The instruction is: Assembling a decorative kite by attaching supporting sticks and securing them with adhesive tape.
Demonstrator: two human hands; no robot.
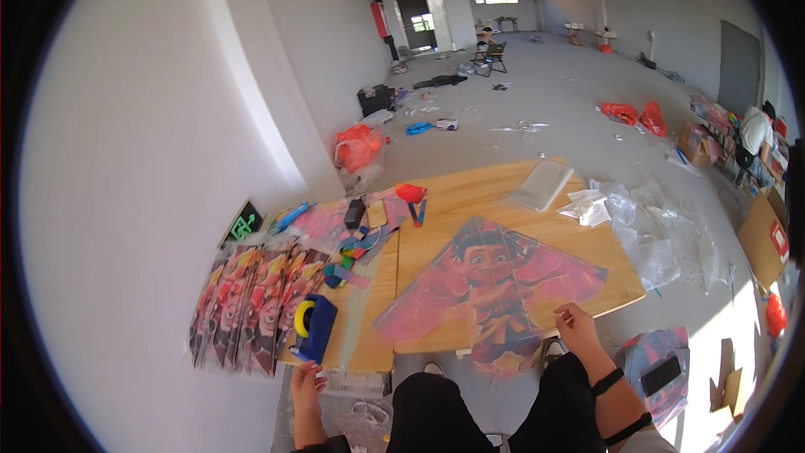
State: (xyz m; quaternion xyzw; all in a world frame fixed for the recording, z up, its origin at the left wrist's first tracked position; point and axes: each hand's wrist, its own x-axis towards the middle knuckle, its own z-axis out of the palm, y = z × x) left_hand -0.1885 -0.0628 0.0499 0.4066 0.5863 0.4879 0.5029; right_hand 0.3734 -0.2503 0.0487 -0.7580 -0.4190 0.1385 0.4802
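A large kite [495, 277] with a printed cartoon figure and pink-red wings lies flat on the wooden table, its tail hanging over the near edge. My right hand [576, 327] is at the table's near edge, just right of the tail. Its fingers are bent in and drawn together; anything between them is too small to make out. My left hand [308, 377] is low at the left, just below a blue tape dispenser [317, 331] with a yellow-cored roll. Its fingers are loosely bent and apart, with nothing visible in them.
Stacked folded printed kites [251, 306] stand at the left. On the table [444, 180] lie a black box [355, 214], coloured tape rolls [344, 271] and a clear plastic case [542, 184]. Plastic bags [658, 243] lie at the right. A phone [661, 376] rests beside my right leg.
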